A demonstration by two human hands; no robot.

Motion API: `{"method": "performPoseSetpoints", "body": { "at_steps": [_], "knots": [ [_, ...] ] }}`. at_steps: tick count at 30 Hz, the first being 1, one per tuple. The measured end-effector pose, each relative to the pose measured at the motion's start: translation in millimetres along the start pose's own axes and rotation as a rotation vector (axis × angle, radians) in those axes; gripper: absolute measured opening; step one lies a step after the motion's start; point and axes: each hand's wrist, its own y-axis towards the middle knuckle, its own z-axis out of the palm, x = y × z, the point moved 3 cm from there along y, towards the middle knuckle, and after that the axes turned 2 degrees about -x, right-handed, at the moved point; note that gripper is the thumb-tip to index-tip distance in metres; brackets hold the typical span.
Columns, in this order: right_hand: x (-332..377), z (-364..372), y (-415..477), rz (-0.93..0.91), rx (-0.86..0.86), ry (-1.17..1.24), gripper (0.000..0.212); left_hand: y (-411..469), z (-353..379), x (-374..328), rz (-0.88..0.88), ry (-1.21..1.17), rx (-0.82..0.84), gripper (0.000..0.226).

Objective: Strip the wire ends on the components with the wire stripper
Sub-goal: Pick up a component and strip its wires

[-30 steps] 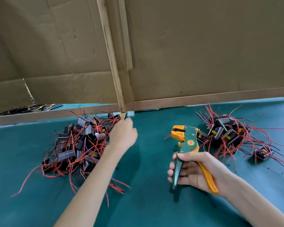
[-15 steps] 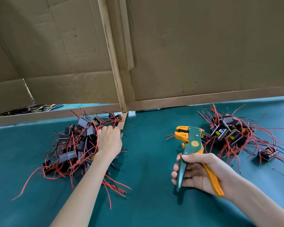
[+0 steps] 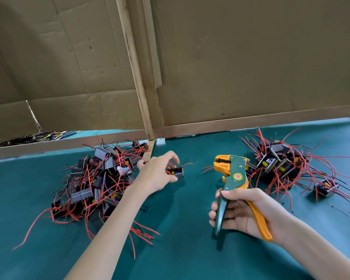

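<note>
My left hand [image 3: 157,173] holds a small black component [image 3: 177,172] with red wires, just right of the big pile of components [image 3: 97,178] on the green table. My right hand [image 3: 245,213] grips the green and orange wire stripper [image 3: 231,178] by its handles, jaws pointing up and away. The stripper's jaws sit about a hand's width right of the held component. A second pile of components with red and black wires [image 3: 279,164] lies behind and right of the stripper.
A lone component [image 3: 325,187] lies at the right of the second pile. The green table mat [image 3: 190,249] runs to a cardboard and wood partition [image 3: 146,110] at the back. Loose red wires trail from the left pile toward me.
My left hand lifted out of the left pile and moved right with one component in its fingers. My right hand and the stripper barely moved.
</note>
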Motion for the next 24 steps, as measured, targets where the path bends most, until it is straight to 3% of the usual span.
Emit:
{"method": "performPoseSetpoints", "body": {
  "at_steps": [4,7,10,17,24],
  "knots": [
    [0.8,-0.5,0.5,-0.004,-0.006,0.000,0.023,-4.2,4.8,-7.0,0.007,0.079,0.192,0.041],
    [0.7,-0.4,0.4,-0.008,0.000,-0.008,0.032,-4.7,3.7,-9.7,0.043,0.193,0.119,0.031],
    [0.3,-1.2,1.4,-0.009,-0.009,-0.008,0.025,-4.1,7.0,-14.6,0.093,0.202,0.024,0.034],
    [0.4,-2.6,2.1,-0.013,-0.014,-0.003,0.024,-7.7,25.9,-19.9,0.127,-0.094,0.002,0.012],
    [-0.1,-3.0,2.3,-0.013,-0.015,-0.026,0.025,-7.4,25.6,-16.8,0.078,-0.441,-0.046,0.014]
  ]
}}
